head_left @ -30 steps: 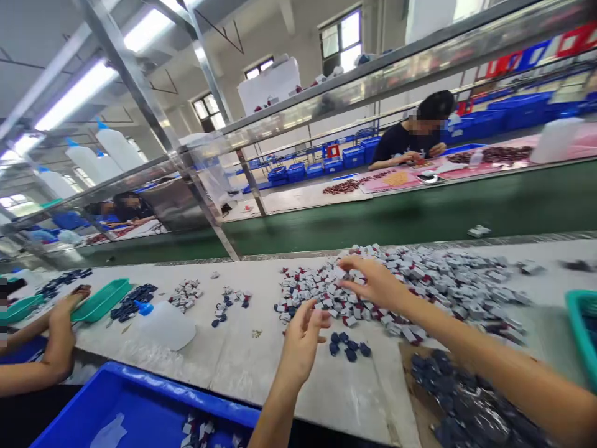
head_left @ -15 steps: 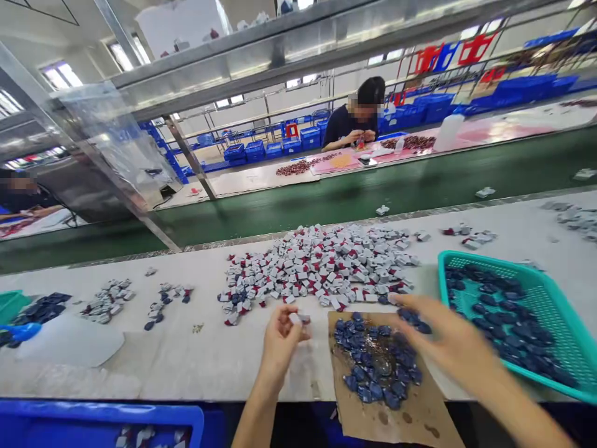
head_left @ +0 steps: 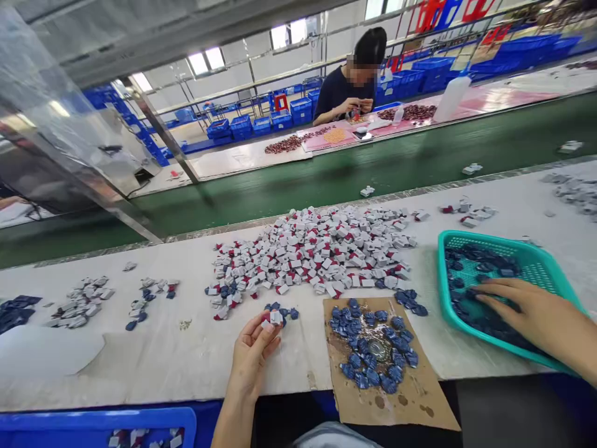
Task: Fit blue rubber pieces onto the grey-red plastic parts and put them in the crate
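My left hand [head_left: 252, 348] is closed in a pinch on a small white plastic part [head_left: 276, 318] with a dark red piece on it, held just above the table. Beyond those fingers lie a few dark blue pieces [head_left: 293, 313]. My right hand [head_left: 527, 308] reaches into the teal basket [head_left: 517, 241], fingers stretched and apart over the dark blue pieces [head_left: 482, 256] inside; its fingertips are partly lost against them. Between my hands, brown cardboard [head_left: 410, 407] carries several wet-looking blue pieces [head_left: 361, 345] around a shiny liquid patch.
A large heap of white and red parts [head_left: 317, 249] spreads behind my hands. Smaller groups of white parts [head_left: 84, 298] lie to the left. A blue bin [head_left: 93, 420] stands at the front left. Past a green conveyor belt [head_left: 280, 193], a person [head_left: 345, 93] works at another table.
My right hand has moved from above the cardboard rightward into the teal basket. Several blue pieces now lie beside the cardboard's upper right corner. My left hand still holds the white part.
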